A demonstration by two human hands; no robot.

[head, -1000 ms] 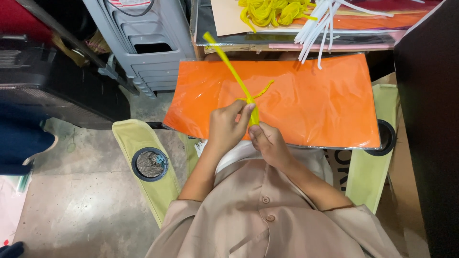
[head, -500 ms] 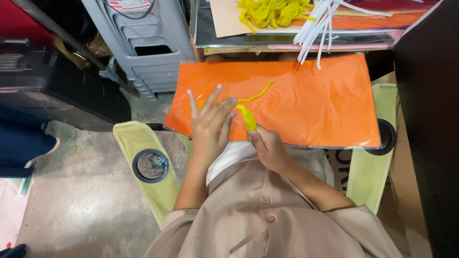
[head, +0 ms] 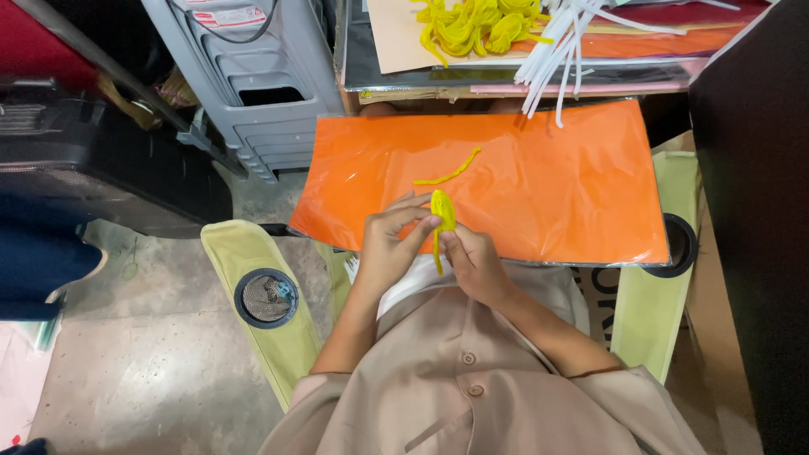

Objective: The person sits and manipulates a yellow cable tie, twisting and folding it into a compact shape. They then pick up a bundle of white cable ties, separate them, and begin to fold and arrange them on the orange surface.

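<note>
Near the middle of the frame both hands meet over the near edge of an orange sheet point(head: 539, 185) that lies across the person's lap. The left hand point(head: 389, 244) is curled, its thumb and forefinger pinched on the side of a small yellow loop point(head: 442, 212) made of fuzzy wire, with the other fingers bent loosely beneath. The right hand point(head: 474, 263) is closed more tightly just beside it, gripping the short stem of the same wire, which hangs down between the two hands. The loop stands upright just above the fingertips, a little left of centre. On the sheet above the hands, apart from them, lies a short yellow wire piece point(head: 451, 171), slanting up to the right. At the top of the frame, on a shelf point(head: 404, 80), sits a heap of finished yellow loops point(head: 472, 21) on a tan card, and beside it a bundle of white sticks point(head: 560, 55) fans down towards the orange sheet. A grey plastic crate point(head: 253, 76) stands at the upper left. The pale green chair arms point(head: 270, 320) flank the person at lower left and right, each with a round black cup holder; the left one point(head: 266, 297) shows clearly.
</note>
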